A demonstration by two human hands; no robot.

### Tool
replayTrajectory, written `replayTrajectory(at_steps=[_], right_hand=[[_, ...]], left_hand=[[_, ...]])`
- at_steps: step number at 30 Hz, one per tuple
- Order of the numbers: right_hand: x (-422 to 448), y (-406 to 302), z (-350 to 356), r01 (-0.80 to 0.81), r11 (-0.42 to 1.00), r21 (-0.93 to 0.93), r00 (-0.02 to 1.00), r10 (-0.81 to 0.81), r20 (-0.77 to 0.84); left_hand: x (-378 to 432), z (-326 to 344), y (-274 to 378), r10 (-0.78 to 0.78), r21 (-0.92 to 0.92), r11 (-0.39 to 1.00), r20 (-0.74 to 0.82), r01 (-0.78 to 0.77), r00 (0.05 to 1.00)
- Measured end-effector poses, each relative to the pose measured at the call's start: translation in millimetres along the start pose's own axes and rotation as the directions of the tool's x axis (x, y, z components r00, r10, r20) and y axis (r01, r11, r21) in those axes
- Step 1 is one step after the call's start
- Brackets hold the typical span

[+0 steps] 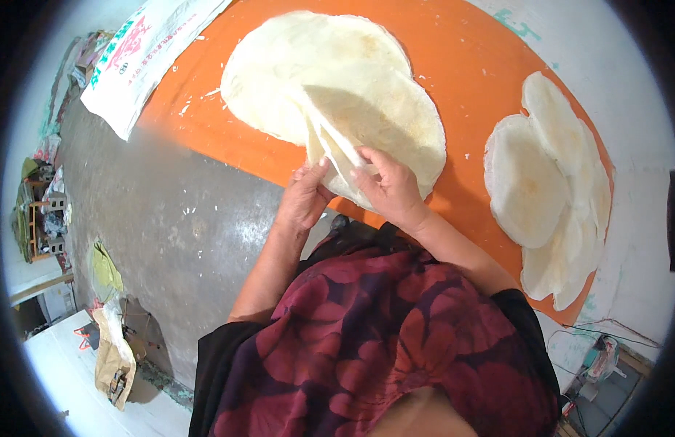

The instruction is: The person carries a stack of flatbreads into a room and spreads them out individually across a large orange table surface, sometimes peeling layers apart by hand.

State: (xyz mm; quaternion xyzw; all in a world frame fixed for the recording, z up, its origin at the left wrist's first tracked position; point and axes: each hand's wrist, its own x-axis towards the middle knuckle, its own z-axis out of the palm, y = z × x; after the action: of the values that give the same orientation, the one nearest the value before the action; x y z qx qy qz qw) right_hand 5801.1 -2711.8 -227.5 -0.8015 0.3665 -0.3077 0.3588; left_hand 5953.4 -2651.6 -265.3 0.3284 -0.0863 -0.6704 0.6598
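Note:
Large, thin, pale round flatbreads [326,49] lie overlapping on an orange tabletop [463,82] before me. My left hand [309,188] pinches the near edge of a thin sheet between thumb and fingers, at the table's edge. Close to its right, my right hand [389,183] grips a raised fold of the thin flatbread [332,134], which stands up from the pile in narrow pleats. The undersides of both hands' fingers are partly hidden by the sheets.
More flatbreads [528,180] lie overlapping at the table's right end. A white printed woven sack [146,54] covers the upper left corner. Pale scraps dot the tabletop and the grey floor [206,218]. A white wall [605,71] borders the table's far side.

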Motion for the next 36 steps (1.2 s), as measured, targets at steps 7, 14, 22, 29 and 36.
replayTrajectory(at_steps=[7, 14, 22, 29, 36], right_hand=[[18.8, -2.2, -2.9, -0.142, 0.971, -0.194, 0.984, 0.160, 0.080], [81.6, 38.6, -93.5, -0.223, 0.973, -0.064, 0.975, 0.223, -0.016], [134.4, 21.6, -324.1, 0.025, 0.909, 0.416, 0.779, 0.243, -0.578], [86.8, 170.8, -414.0, 0.581, 0.611, 0.538, 0.390, 0.371, -0.843], [68.4, 266.1, -237.8, -0.508, 0.209, 0.836, 0.408, 0.913, 0.020]], left_hand=[[10.3, 14.5, -6.1, 0.044, 0.370, 0.928, -0.207, 0.037, 0.977], [19.4, -37.6, -12.5, 0.052, 0.260, 0.962, -0.474, 0.083, 0.879], [17.5, -24.8, -11.5, 0.046, 0.194, 0.978, -0.567, 0.079, 0.822], [28.6, -24.0, -17.3, 0.050, 0.206, 0.976, -0.508, 0.065, 0.860], [21.9, -47.4, -15.9, 0.113, 0.222, 0.975, -0.478, -0.004, 0.871]])
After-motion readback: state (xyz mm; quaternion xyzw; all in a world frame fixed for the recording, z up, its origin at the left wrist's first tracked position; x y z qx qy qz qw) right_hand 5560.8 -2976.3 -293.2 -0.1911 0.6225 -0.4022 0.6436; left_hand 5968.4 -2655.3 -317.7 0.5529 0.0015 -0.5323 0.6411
